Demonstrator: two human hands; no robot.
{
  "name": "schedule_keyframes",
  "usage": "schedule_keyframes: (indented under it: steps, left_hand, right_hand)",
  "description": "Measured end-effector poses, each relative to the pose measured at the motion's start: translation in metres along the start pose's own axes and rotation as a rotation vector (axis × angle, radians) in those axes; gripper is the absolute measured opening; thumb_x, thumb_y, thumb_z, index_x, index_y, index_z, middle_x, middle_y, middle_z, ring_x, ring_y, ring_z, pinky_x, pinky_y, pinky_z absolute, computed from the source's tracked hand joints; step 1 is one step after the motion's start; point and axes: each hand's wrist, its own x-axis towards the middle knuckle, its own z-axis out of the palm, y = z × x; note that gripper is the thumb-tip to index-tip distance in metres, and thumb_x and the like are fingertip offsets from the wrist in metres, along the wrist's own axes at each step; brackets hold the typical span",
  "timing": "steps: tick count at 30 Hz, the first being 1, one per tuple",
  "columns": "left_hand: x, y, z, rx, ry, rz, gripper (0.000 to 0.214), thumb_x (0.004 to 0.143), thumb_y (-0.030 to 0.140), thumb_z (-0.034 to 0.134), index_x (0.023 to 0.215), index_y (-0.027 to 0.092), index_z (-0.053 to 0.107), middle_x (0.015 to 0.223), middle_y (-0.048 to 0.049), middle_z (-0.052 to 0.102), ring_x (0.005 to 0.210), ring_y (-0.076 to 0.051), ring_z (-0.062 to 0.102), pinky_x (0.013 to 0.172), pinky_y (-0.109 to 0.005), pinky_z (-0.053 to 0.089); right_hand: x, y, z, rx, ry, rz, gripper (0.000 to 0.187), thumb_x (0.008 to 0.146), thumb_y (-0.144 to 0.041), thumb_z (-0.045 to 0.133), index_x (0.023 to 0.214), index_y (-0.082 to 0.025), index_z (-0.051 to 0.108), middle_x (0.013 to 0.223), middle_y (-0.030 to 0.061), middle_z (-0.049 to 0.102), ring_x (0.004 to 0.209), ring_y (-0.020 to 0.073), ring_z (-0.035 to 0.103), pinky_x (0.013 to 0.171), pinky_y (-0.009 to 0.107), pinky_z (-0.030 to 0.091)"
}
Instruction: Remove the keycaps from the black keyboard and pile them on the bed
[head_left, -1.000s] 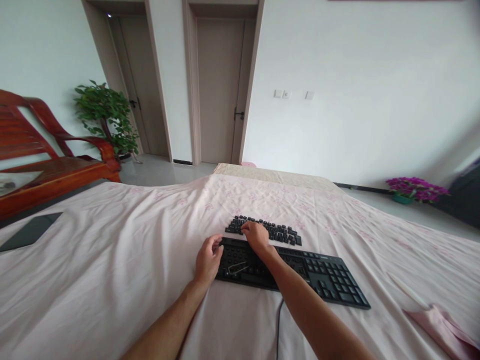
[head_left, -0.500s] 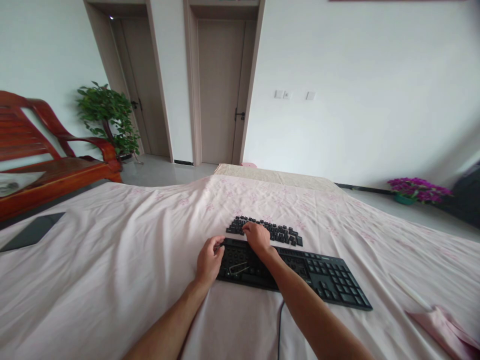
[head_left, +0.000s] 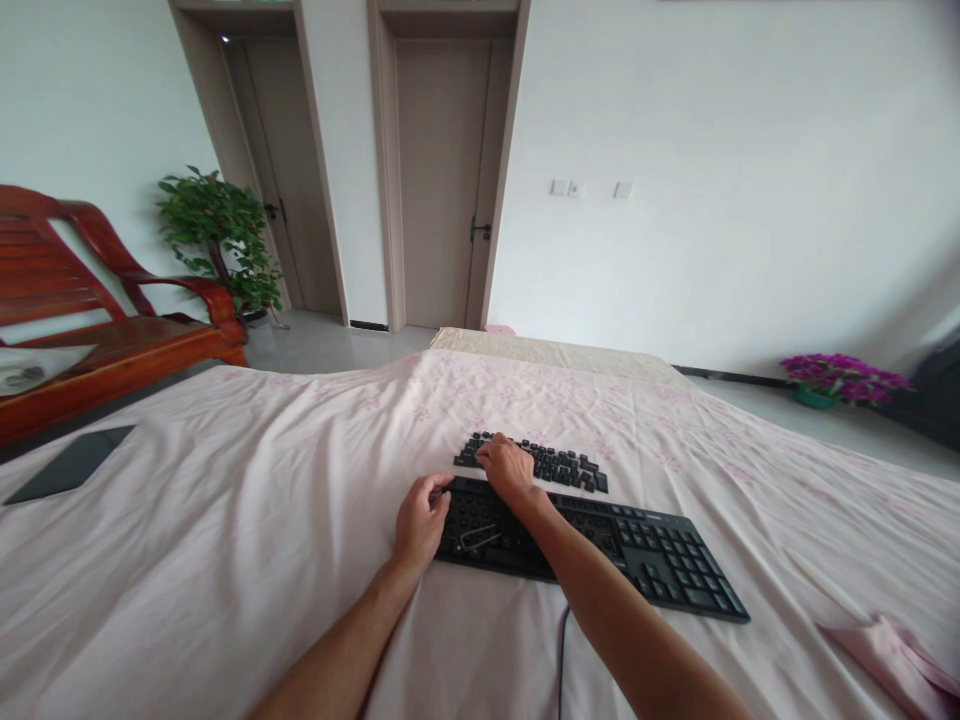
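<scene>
A black keyboard point(head_left: 645, 560) lies on a pink sheet point(head_left: 225, 540), with many keys off its left half. Rows of loose black keycaps point(head_left: 559, 465) sit just beyond it. A wire keycap puller point(head_left: 476, 538) rests on the bare left part. My left hand point(head_left: 420, 520) curls against the keyboard's left edge, fingers bent. My right hand point(head_left: 510, 468) reaches over the keyboard to the left end of the loose keycaps, fingers pinched down among them; what they hold is hidden.
A dark flat tablet-like slab point(head_left: 71, 463) lies at the sheet's far left. The keyboard cable point(head_left: 561, 650) runs toward me. A wooden bench point(head_left: 97, 310), a potted plant point(head_left: 217, 235), two doors and purple flowers point(head_left: 840, 375) stand beyond. Folded pink cloth point(head_left: 892, 645) is at right.
My right hand has shifted slightly left and farther over the loose keycaps. The view has drifted a little; my left hand stays at the keyboard's edge.
</scene>
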Motion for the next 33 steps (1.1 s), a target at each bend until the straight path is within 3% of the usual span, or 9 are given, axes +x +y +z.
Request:
schedule_keyframes:
  steps: [8, 21, 29, 33]
  left_hand:
    - [-0.001, 0.003, -0.001, 0.051, -0.021, 0.022, 0.026, 0.079, 0.016, 0.051, 0.100, 0.020, 0.066, 0.102, -0.0052, 0.067, 0.096, -0.019, 0.062, 0.089, -0.034, 0.048]
    - [0.000, 0.004, -0.002, 0.035, -0.018, 0.030, 0.024, 0.078, 0.015, 0.052, 0.097, 0.022, 0.067, 0.101, -0.0038, 0.067, 0.096, -0.019, 0.062, 0.087, -0.033, 0.049]
    - [0.000, 0.005, -0.002, 0.059, -0.023, 0.038, 0.023, 0.079, 0.016, 0.052, 0.095, 0.021, 0.067, 0.099, -0.0042, 0.066, 0.096, -0.019, 0.062, 0.087, -0.033, 0.048]
    - [-0.001, 0.004, -0.002, 0.073, -0.030, 0.040, 0.024, 0.079, 0.015, 0.051, 0.096, 0.022, 0.067, 0.101, -0.0036, 0.066, 0.097, -0.019, 0.061, 0.087, -0.032, 0.048]
  right_hand:
    - [0.004, -0.002, 0.004, -0.007, -0.017, -0.005, 0.017, 0.085, -0.030, 0.055, 0.089, -0.026, 0.071, 0.107, 0.0039, 0.059, 0.100, 0.0180, 0.056, 0.076, 0.025, 0.038]
    - [0.010, -0.004, 0.006, 0.004, -0.048, 0.127, 0.022, 0.082, -0.034, 0.053, 0.086, -0.025, 0.073, 0.106, 0.0068, 0.064, 0.093, 0.0207, 0.062, 0.074, 0.028, 0.042]
    - [0.007, 0.003, -0.003, 0.030, -0.024, 0.159, 0.024, 0.082, -0.034, 0.051, 0.092, -0.030, 0.073, 0.106, 0.0030, 0.067, 0.092, 0.0191, 0.062, 0.072, 0.026, 0.041]
    - [0.001, 0.006, -0.009, 0.018, 0.003, 0.161, 0.025, 0.083, -0.031, 0.050, 0.092, -0.027, 0.073, 0.108, 0.0047, 0.066, 0.093, 0.0196, 0.062, 0.071, 0.025, 0.041]
